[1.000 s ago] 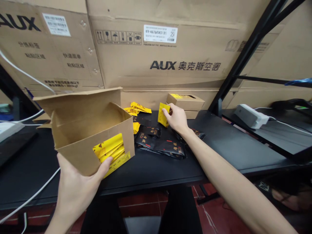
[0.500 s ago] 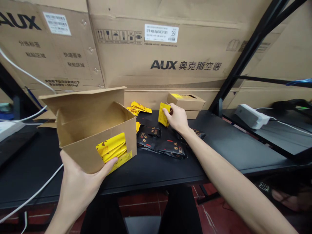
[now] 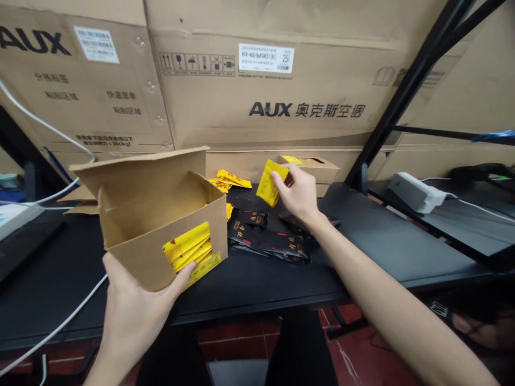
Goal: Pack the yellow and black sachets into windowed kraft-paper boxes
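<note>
My left hand (image 3: 140, 300) grips a cardboard box (image 3: 139, 262) from below, its thumb on the front near the cut-out window. The box's lid stands open, and yellow packets (image 3: 191, 247) show through the window. In my right hand (image 3: 300, 193) a single yellow packet (image 3: 270, 183) is pinched between thumb and fingers, held up above the table to the right of the box. Beneath that hand lie several black packets (image 3: 277, 244) with gold and red print. More yellow packets (image 3: 233, 179) rest in a small pile behind the box.
A second cardboard box (image 3: 322, 170) stands at the back, behind my right hand. Large AUX cartons (image 3: 306, 128) wall off the rear of the black table (image 3: 257, 292). White cables (image 3: 60, 321) run along the left. A white power adapter (image 3: 416, 192) sits on the right, past a black metal post (image 3: 386, 120).
My right hand has lifted the yellow packet slightly, and the packet is now more tilted and turned to the camera. The left hand still holds the box, nearly unmoved.
</note>
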`<act>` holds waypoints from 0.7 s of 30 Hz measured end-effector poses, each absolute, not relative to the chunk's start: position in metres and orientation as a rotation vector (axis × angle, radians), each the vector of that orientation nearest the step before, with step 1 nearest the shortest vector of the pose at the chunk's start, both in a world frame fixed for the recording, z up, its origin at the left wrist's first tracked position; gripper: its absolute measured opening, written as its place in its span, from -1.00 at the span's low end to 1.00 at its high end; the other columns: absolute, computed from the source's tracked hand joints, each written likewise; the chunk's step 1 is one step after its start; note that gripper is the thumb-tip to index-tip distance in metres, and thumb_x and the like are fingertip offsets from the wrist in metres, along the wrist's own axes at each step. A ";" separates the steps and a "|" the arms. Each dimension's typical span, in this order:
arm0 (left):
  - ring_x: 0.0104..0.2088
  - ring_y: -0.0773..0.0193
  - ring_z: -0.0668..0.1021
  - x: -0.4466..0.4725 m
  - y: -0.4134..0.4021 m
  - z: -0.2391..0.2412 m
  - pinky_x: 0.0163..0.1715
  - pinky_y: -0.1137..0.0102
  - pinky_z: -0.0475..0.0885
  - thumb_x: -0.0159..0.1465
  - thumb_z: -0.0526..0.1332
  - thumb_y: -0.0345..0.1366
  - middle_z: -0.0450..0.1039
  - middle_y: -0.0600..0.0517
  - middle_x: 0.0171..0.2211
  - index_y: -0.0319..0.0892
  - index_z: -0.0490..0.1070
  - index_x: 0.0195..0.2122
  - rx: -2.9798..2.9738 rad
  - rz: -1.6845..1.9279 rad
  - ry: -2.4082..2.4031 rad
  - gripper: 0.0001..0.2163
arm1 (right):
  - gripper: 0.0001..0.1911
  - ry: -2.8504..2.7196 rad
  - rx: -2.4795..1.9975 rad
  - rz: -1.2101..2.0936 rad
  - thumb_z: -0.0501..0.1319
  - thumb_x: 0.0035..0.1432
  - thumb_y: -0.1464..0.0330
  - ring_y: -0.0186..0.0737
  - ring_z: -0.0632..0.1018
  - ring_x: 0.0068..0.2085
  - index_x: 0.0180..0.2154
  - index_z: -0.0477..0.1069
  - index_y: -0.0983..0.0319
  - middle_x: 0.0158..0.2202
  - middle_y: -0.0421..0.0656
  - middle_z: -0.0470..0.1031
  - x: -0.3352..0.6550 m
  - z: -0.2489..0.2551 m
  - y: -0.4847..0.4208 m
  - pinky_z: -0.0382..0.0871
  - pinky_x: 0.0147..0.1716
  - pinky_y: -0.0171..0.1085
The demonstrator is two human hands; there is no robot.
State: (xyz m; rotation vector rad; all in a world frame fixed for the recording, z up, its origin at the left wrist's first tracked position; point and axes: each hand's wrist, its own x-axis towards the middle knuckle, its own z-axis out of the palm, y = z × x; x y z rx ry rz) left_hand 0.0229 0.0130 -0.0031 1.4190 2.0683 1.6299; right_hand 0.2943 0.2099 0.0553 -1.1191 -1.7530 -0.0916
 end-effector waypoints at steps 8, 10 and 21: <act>-0.10 -0.26 0.66 0.023 0.016 -0.006 -0.25 -0.08 0.63 -0.06 0.52 0.08 0.49 -0.10 -0.17 -0.05 0.16 0.03 1.395 1.677 2.059 -0.24 | -0.78 -1.471 -0.358 -0.069 0.10 0.51 0.17 -0.44 0.55 -0.33 -0.24 0.28 0.08 -0.34 -0.31 0.42 0.229 0.144 0.084 0.51 -0.28 -0.40; -0.11 -0.24 0.67 0.023 0.017 -0.007 -0.27 -0.04 0.64 -0.07 0.53 0.05 0.51 -0.10 -0.17 -0.06 0.19 0.06 1.418 1.700 2.051 -0.24 | -0.85 -1.671 -0.350 -0.148 0.16 0.50 0.26 -0.49 0.58 -0.27 -0.23 0.32 0.05 -0.24 -0.36 0.51 0.218 0.157 0.071 0.52 -0.18 -0.46; -0.08 -0.16 0.73 0.020 0.022 -0.008 -0.28 0.13 0.67 -0.04 0.56 -0.02 0.62 -0.20 -0.01 -0.15 0.28 0.21 1.575 1.806 1.859 -0.17 | -0.80 -2.815 -0.772 -0.184 0.26 0.27 0.50 -0.08 0.65 -0.23 -0.42 0.50 0.22 -0.33 -0.11 0.60 0.163 0.194 0.052 0.46 -0.32 -0.18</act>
